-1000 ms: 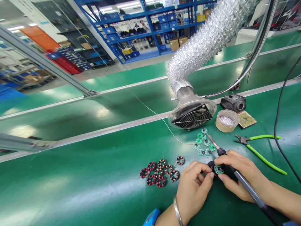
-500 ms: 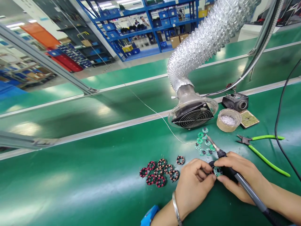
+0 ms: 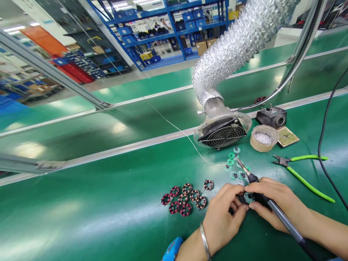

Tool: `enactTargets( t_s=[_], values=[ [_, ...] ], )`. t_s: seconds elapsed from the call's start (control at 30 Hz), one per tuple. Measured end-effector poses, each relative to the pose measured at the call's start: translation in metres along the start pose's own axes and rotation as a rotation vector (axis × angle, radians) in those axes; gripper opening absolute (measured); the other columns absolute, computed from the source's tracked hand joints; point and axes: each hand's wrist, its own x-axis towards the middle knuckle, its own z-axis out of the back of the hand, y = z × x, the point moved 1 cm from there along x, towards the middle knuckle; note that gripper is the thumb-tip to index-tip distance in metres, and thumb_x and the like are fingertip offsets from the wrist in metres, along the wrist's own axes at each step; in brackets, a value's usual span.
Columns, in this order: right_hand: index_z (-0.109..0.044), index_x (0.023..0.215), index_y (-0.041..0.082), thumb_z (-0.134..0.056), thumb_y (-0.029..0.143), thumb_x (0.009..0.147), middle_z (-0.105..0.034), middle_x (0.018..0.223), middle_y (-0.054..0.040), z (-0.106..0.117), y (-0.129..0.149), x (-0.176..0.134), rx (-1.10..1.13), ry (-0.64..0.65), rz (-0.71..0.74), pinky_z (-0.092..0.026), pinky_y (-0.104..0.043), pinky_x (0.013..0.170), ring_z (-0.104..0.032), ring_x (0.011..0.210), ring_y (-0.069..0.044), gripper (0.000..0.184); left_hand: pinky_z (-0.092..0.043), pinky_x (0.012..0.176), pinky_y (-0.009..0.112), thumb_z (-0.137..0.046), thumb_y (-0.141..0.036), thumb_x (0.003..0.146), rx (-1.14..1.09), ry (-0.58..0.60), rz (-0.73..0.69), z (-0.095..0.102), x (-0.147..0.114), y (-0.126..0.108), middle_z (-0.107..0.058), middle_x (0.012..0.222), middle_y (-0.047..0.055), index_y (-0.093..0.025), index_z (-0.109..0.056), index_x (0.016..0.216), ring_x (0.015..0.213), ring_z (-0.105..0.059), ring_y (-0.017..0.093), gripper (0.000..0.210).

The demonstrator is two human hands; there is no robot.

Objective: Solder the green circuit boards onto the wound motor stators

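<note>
My left hand (image 3: 225,210) pinches a small round green circuit board (image 3: 248,198) by its left edge, with a dark part partly hidden behind it. My right hand (image 3: 282,203) steadies the same board between thumb and forefinger, and a soldering iron (image 3: 286,219) lies across that hand. The iron's tip points up and left over a group of loose round circuit boards (image 3: 231,162). A thin solder wire (image 3: 197,149) runs down to these boards. Left of my hands, several ring-shaped coils with red and copper windings (image 3: 183,199) lie on the bench.
A fume-extractor fan (image 3: 223,135) on a silver hose (image 3: 217,69) hangs over the bench. Right of it are a tub of solder bits (image 3: 263,139), a sponge tray (image 3: 288,137) and a black iron stand (image 3: 272,116). Green-handled cutters (image 3: 306,177) lie beside a black cable (image 3: 323,127).
Both hands have shifted slightly left with the board, which is now turned more toward me. The soldering iron has moved left with them.
</note>
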Motion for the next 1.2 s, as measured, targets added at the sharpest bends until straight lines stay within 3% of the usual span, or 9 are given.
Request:
enactTargets(
  t_s=[0.23,0.33,0.53,0.67,0.77,0.9,1.0,1.07,1.2],
  values=[
    [-0.051,0.122,0.023,-0.058,0.018,0.089,-0.069,0.106,-0.0032,0.007,-0.005,0.001,-0.009,0.019,-0.027,-0.055,-0.024,0.081,-0.066,0.089,-0.015,0.034,-0.058,0.071,0.025,-0.064,-0.008,0.081,0.277,-0.024,-0.153,-0.003,0.004,-0.004,-0.071,0.097,0.005,-0.021,-0.067,0.090,0.082,-0.070,0.017,0.016],
    [-0.052,0.122,0.023,-0.053,0.018,0.093,-0.070,0.104,-0.0026,0.009,-0.006,0.001,-0.037,-0.030,-0.058,-0.055,-0.019,0.080,-0.068,0.088,-0.012,0.030,-0.058,0.075,0.028,-0.067,-0.011,0.080,0.324,-0.044,-0.188,-0.003,0.007,-0.003,-0.075,0.096,0.004,-0.021,-0.067,0.088,0.083,-0.072,0.019,0.013],
    [-0.056,0.118,0.023,-0.044,0.015,0.097,-0.072,0.097,-0.0012,0.004,-0.010,-0.001,-0.144,-0.125,-0.019,-0.056,-0.015,0.077,-0.071,0.080,-0.009,0.025,-0.054,0.058,0.015,-0.072,-0.018,0.074,0.083,-0.028,-0.212,-0.004,-0.002,-0.004,-0.076,0.089,0.004,-0.018,-0.067,0.082,0.062,-0.070,0.010,0.009],
    [-0.056,0.118,0.023,-0.045,0.017,0.098,-0.072,0.095,-0.0006,0.004,-0.012,-0.002,-0.168,-0.147,-0.005,-0.056,-0.016,0.079,-0.071,0.082,-0.010,0.023,-0.053,0.061,0.019,-0.064,-0.025,0.081,0.204,-0.014,-0.377,-0.014,-0.021,-0.001,-0.075,0.082,0.000,-0.020,-0.064,0.079,0.066,-0.071,0.012,0.005],
    [-0.056,0.119,0.024,-0.045,0.018,0.098,-0.072,0.098,-0.0003,0.003,-0.013,-0.004,-0.162,-0.130,-0.012,-0.057,-0.016,0.078,-0.071,0.082,-0.010,0.024,-0.050,0.057,0.022,-0.059,-0.026,0.083,0.332,-0.001,-0.403,-0.014,-0.028,-0.001,-0.075,0.083,-0.003,-0.021,-0.062,0.085,0.065,-0.070,0.012,0.006],
    [-0.055,0.121,0.025,-0.046,0.019,0.098,-0.072,0.100,0.0003,0.003,-0.014,-0.004,-0.176,-0.122,-0.001,-0.056,-0.016,0.079,-0.071,0.084,-0.010,0.025,-0.051,0.066,0.031,-0.059,-0.035,0.081,0.405,0.076,-0.330,0.012,-0.018,-0.017,-0.074,0.094,0.002,-0.020,-0.059,0.107,0.077,-0.069,0.018,0.030],
    [-0.054,0.121,0.025,-0.045,0.018,0.099,-0.071,0.099,0.0006,0.003,-0.013,-0.004,-0.181,-0.132,0.026,-0.056,-0.017,0.077,-0.071,0.082,-0.010,0.026,-0.048,0.081,0.042,-0.058,-0.019,0.073,0.625,-0.029,-0.096,0.045,-0.002,-0.025,-0.069,0.101,0.010,-0.016,-0.056,0.109,0.092,-0.063,0.026,0.036],
    [-0.055,0.120,0.025,-0.045,0.017,0.098,-0.072,0.096,0.0010,0.003,-0.011,-0.003,-0.198,-0.154,0.042,-0.056,-0.018,0.074,-0.070,0.079,-0.010,0.025,-0.046,0.084,0.046,-0.057,-0.010,0.068,0.777,-0.036,0.045,0.060,0.005,-0.023,-0.067,0.107,0.013,-0.015,-0.057,0.108,0.098,-0.059,0.030,0.041],
    [-0.056,0.118,0.023,-0.046,0.017,0.098,-0.072,0.095,-0.0003,0.003,-0.009,-0.002,-0.221,-0.181,0.065,-0.057,-0.019,0.074,-0.070,0.078,-0.011,0.023,-0.044,0.077,0.044,-0.061,-0.019,0.081,0.841,0.065,0.170,0.062,0.009,-0.009,-0.067,0.091,0.007,-0.017,-0.060,0.104,0.086,-0.059,0.027,0.024]
  ],
)
